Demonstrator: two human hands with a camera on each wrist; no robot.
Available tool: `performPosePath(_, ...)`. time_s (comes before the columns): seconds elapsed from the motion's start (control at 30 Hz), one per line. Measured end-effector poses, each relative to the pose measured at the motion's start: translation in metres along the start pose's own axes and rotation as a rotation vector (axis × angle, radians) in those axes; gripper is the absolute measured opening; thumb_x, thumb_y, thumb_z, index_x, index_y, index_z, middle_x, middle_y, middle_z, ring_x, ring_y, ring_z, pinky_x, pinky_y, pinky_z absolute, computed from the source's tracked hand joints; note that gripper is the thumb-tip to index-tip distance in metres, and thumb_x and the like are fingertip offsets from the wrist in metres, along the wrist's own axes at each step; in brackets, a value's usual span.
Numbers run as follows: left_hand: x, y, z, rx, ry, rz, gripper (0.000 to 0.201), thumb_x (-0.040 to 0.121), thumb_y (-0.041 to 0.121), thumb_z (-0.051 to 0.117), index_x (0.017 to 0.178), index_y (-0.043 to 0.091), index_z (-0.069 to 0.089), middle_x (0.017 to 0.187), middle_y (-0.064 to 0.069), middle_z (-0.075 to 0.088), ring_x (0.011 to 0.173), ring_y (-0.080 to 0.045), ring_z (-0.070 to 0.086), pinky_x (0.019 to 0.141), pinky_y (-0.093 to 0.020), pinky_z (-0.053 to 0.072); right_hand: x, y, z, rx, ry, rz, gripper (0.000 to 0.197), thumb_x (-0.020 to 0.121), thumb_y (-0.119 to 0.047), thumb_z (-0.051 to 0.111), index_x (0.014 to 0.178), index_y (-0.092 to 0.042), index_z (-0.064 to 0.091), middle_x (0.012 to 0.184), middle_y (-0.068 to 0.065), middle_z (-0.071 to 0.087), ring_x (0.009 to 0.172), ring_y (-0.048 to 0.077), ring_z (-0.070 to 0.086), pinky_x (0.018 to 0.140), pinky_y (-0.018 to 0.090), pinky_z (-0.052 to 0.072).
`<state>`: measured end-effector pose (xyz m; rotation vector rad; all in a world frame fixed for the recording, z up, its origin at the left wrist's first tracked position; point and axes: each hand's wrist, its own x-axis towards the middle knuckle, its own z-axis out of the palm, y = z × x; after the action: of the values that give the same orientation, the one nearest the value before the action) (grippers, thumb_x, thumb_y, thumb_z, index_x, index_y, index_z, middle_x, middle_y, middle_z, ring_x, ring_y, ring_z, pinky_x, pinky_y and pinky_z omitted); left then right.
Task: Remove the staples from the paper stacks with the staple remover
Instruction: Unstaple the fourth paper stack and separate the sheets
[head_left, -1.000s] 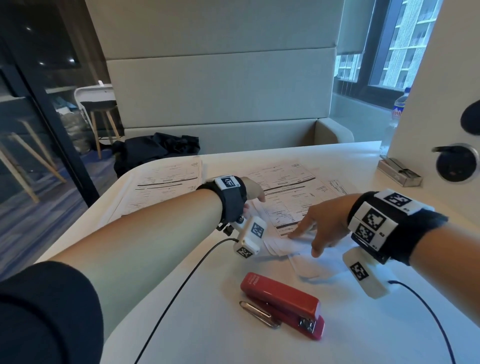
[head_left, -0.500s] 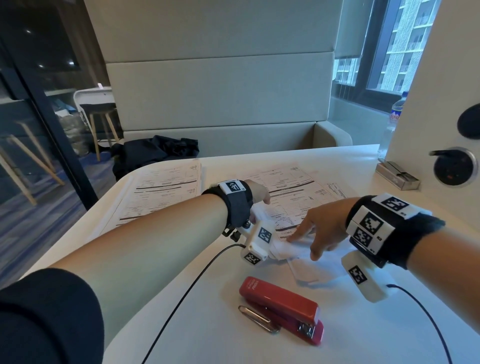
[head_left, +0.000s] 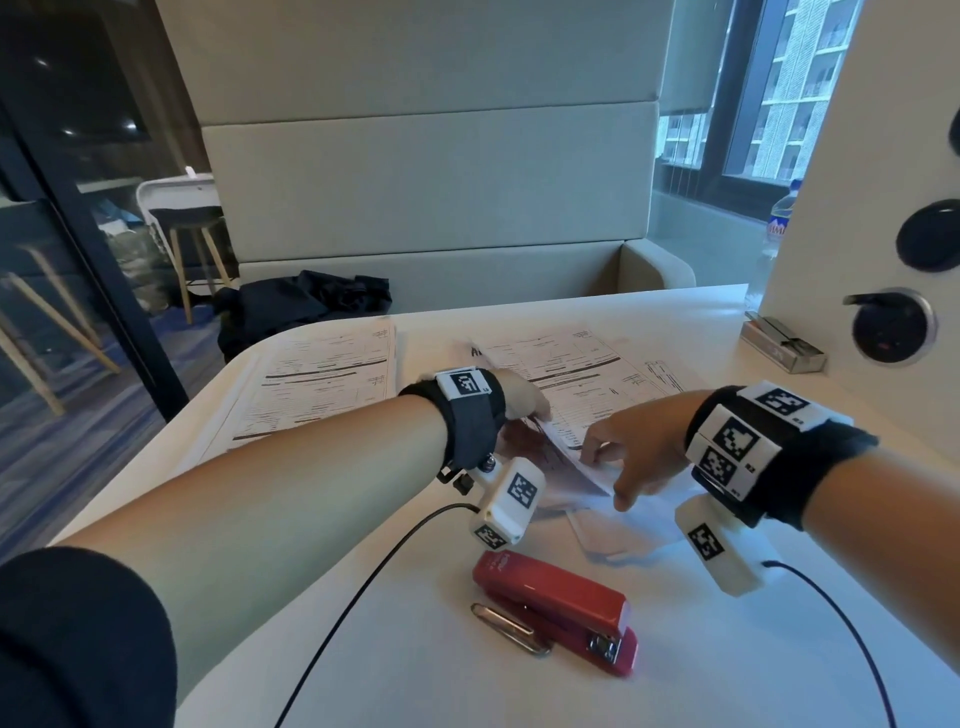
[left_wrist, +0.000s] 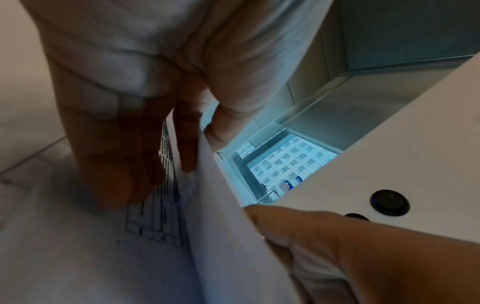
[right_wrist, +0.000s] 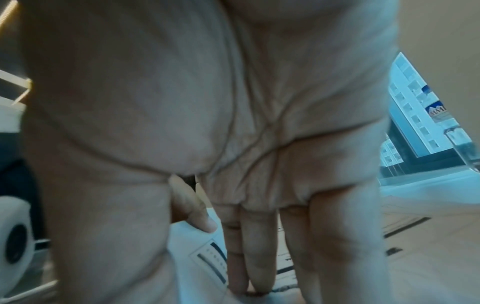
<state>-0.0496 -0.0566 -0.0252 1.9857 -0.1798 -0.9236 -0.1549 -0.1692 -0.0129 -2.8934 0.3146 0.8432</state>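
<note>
2 paper stacks (head_left: 322, 384) lie beyond; red stapler (head_left: 556, 597), paperclip (head_left: 511, 630) nearer.

Paper clip (head_left: 509, 629) flat on the near side of the white table (head_left: 675, 322). Silver box (head_left: 782, 345) at far right, against a panel (head_left: 831, 182) with round sockets (head_left: 893, 327). Beyond, grey sofa (head_left: 426, 208) with black garment (head_left: 306, 306); stool (head_left: 192, 228) at left; bottle (head_left: 779, 218) by the window (head_left: 779, 104).
</note>
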Motion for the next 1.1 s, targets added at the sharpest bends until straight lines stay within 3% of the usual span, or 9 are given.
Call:
performPosePath(0.17, 0.001, 0.007, -0.002, -0.005, 0.043, 0.107, 0.013, 0.095, 0.013, 0.052, 0.103, 0.003, 0.052, 0.089, -0.015, 0.063, 0.073, -0.032, 0.064, 0.068, -0.044, 0.057, -0.005, 0.022, -0.004, 0.426, 0.091, -0.013, 0.041, 0.085, -0.012, 0.069, 0.119, -0.026, 0.052, 0.131, -0.006, 0.055, 0.115, 0.018, 0.059, 0.092, 0.037, 0.055)
performPosePath(0.37, -0.010, 0.017, -0.027, -0.223, -0.049, 0.235, 0.023, 0.096, 0.007, 0.039, 0.108, -0.004, 0.056, 0.087, -0.021, 0.067, 0.079, -0.035, 0.065, 0.078, -0.048, 0.056, -0.022, 0.042, -0.007, 0.138, 0.278, 0.126, 0.061, 0.081, -0.025, 0.075, 0.134, -0.024, 0.047, 0.133, 0.000, 0.053, 0.119, 0.020, 0.051, 0.095, 0.032, 0.040)
performPosePath(0.5, -0.018, 0.020, -0.037, -0.308, -0.136, 0.289, 0.026, 0.095, 0.007, 0.042, 0.110, -0.004, 0.059, 0.089, -0.022, 0.069, 0.077, -0.035, 0.067, 0.063, -0.040, 0.059, -0.025, 0.048, -0.003, 0.144, 0.312, 0.115, 0.068, 0.076, -0.029, 0.079, 0.135, -0.023, 0.047, 0.130, -0.001, 0.058, 0.116, 0.023, 0.054, 0.099, 0.036, 0.039)
performPosePath(0.63, -0.023, 0.024, -0.044, -0.311, -0.107, 0.337, 0.025, 0.094, 0.009, 0.040, 0.103, -0.002, 0.060, 0.091, -0.021, 0.070, 0.083, -0.035, 0.065, 0.074, -0.043, 0.056, -0.020, 0.049, -0.004, 0.266, 0.418, 0.116, 0.009, 0.093, -0.022, 0.057, 0.092, -0.014, 0.055, 0.089, 0.014, 0.073, 0.068, 0.019, 0.071, 0.072, 0.034, 0.058)
performPosePath(0.7, -0.022, 0.022, -0.052, -0.266, -0.094, 0.334, 0.022, 0.091, 0.014, 0.046, 0.100, 0.001, 0.062, 0.093, -0.018, 0.070, 0.083, -0.033, 0.064, 0.079, -0.043, 0.054, -0.020, 0.049, -0.006, 0.398, 0.491, 0.127, 0.018, 0.099, -0.019, 0.048, 0.096, -0.004, 0.057, 0.084, 0.018, 0.073, 0.065, 0.022, 0.073, 0.065, 0.034, 0.061)
performPosePath(0.83, -0.022, 0.012, -0.064, -0.114, 0.072, 0.360, 0.006, 0.082, 0.003, 0.051, 0.077, 0.006, 0.052, 0.070, -0.012, 0.059, 0.063, -0.029, 0.061, 0.071, -0.045, 0.059, -0.026, 0.045, -0.010, 0.436, 0.285, 0.021, 0.029, 0.092, -0.019, 0.062, 0.120, -0.026, 0.065, 0.114, 0.008, 0.067, 0.095, 0.021, 0.068, 0.085, 0.038, 0.058)
performPosePath(0.93, -0.021, 0.005, -0.071, 0.145, 0.230, 0.383, 0.026, 0.079, -0.005, 0.052, 0.062, 0.009, 0.038, 0.058, -0.006, 0.044, 0.050, -0.024, 0.051, 0.051, -0.031, 0.051, -0.041, 0.029, -0.013, 0.432, 0.031, -0.027, 0.041, 0.088, -0.023, 0.066, 0.126, -0.036, 0.059, 0.144, 0.001, 0.048, 0.133, 0.023, 0.044, 0.112, 0.044, 0.035)
performPosePath(1.03, -0.022, -0.002, -0.080, 0.565, 0.324, 0.179, 0.023, 0.068, 0.004, 0.055, 0.061, 0.011, 0.034, 0.056, -0.008, 0.035, 0.046, -0.023, 0.035, 0.046, -0.023, 0.032, -0.042, 0.017, -0.009, 0.203, 0.020, -0.068, 0.052, 0.092, -0.031, 0.060, 0.140, -0.041, 0.045, 0.153, -0.009, 0.035, 0.143, 0.016, 0.027, 0.120, 0.046, 0.011)
performPosePath(1.1, -0.023, -0.007, -0.083, 0.717, 0.303, 0.077, 0.019, 0.079, 0.012, 0.058, 0.069, 0.009, 0.042, 0.061, -0.007, 0.039, 0.049, -0.020, 0.037, 0.045, -0.021, 0.030, -0.040, 0.008, -0.002, 0.093, -0.026, -0.061, 0.052, 0.091, -0.041, 0.059, 0.140, -0.048, 0.042, 0.155, -0.011, 0.030, 0.145, 0.015, 0.022, 0.118, 0.052, 0.006)
